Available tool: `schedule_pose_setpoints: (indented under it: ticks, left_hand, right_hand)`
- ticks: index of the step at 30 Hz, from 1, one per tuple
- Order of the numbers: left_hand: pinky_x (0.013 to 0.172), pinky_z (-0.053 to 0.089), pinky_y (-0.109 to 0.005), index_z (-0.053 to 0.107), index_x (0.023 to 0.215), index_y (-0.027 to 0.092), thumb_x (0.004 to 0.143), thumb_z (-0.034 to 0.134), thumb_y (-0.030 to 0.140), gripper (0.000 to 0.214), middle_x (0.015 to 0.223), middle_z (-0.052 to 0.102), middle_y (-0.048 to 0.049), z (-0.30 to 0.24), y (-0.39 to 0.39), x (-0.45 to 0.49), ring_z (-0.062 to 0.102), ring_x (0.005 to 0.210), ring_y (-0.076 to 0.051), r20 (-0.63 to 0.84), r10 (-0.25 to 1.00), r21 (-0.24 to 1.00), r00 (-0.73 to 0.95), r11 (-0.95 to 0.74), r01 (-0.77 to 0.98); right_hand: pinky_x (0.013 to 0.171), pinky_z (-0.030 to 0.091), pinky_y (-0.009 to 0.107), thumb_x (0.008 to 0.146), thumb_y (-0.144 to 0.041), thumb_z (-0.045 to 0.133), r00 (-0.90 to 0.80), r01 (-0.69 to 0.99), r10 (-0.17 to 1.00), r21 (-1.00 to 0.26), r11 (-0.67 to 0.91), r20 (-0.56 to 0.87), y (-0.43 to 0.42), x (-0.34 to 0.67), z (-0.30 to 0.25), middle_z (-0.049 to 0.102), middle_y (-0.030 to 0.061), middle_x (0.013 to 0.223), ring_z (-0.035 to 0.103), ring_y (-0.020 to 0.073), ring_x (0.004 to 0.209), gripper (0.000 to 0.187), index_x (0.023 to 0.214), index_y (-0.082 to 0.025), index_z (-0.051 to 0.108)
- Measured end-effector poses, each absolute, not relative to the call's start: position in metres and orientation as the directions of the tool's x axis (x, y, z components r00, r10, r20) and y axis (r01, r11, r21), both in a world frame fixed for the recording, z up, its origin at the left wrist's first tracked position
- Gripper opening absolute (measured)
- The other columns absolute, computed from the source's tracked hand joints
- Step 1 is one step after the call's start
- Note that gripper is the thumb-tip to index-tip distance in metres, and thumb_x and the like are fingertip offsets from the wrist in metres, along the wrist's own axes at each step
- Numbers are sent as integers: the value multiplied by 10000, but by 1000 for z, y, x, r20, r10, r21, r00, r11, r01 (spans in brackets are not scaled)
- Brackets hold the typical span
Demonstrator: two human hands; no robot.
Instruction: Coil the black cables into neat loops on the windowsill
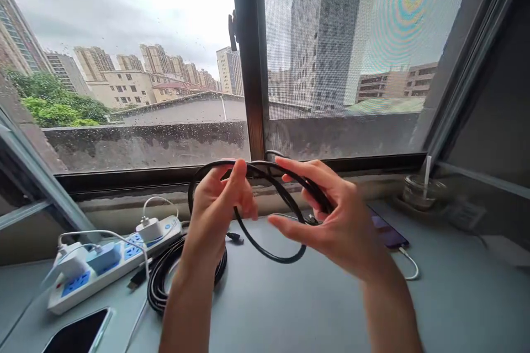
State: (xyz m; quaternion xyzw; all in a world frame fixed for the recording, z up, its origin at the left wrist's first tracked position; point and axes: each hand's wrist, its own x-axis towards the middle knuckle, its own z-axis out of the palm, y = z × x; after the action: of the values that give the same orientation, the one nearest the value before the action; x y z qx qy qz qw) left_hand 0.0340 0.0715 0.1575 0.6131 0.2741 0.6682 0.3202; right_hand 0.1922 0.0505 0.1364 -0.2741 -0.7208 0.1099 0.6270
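A black cable (271,256) hangs in loose loops between my two hands, above the desk. My left hand (223,193) pinches the cable near the top of the loop, thumb uppermost. On the other side, my right hand (327,204) curls around several strands, its thumb held apart from the fingers and the strands lying against the palm. Beneath my left forearm lies a second coil of black cable (157,287), partly hidden by the arm. A black connector plug (234,237) rests on the desk beside that coil.
A white power strip (111,270) with plugged-in chargers stands at the left. One phone (78,333) lies at the front left, another phone (389,231) at the right with a white cable. A lidded cup with a straw (420,190) stands by the window (254,138).
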Motion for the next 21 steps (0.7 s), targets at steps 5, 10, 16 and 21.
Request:
schedule_pose_setpoints:
  ticks: [5, 10, 16, 21]
  left_hand:
    - [345, 341, -212, 571, 690, 173, 777, 583, 530, 367, 396, 462, 36, 160, 81, 23, 482, 322, -119, 510, 860, 859, 31, -511, 35]
    - [450, 420, -235, 641, 724, 214, 732, 660, 496, 282, 426, 481, 43, 161, 63, 18, 507, 408, -109, 726, 671, 688, -151, -705, 173]
    - [964, 426, -334, 576, 1160, 251, 602, 797, 360, 610, 1174, 621, -52, 157, 59, 27, 551, 1128, -226, 898, 436, 363, 53, -804, 471]
    - [731, 493, -251, 671, 920, 202, 710, 712, 320, 245, 811, 690, -20, 147, 82, 34, 644, 762, -157, 846, 525, 427, 93, -772, 471]
  right_hand:
    - [563, 484, 194, 741, -119, 584, 86, 274, 497, -500, 822, 864, 72, 197, 136, 686, 23, 964, 623, 116, 757, 414, 1131, -232, 666]
    - [705, 532, 244, 748, -141, 602, 191, 248, 454, -490, 836, 870, 74, 210, 138, 705, 13, 968, 659, 157, 911, 392, 1120, -246, 670]
    - [743, 511, 284, 727, -77, 611, 94, 301, 425, -433, 850, 900, 52, 208, 140, 697, -14, 890, 628, 144, 803, 427, 1092, -286, 685]
    - [652, 476, 264, 727, -66, 613, 167, 270, 380, -413, 870, 910, 45, 205, 142, 682, -24, 818, 573, 140, 755, 342, 979, -274, 716]
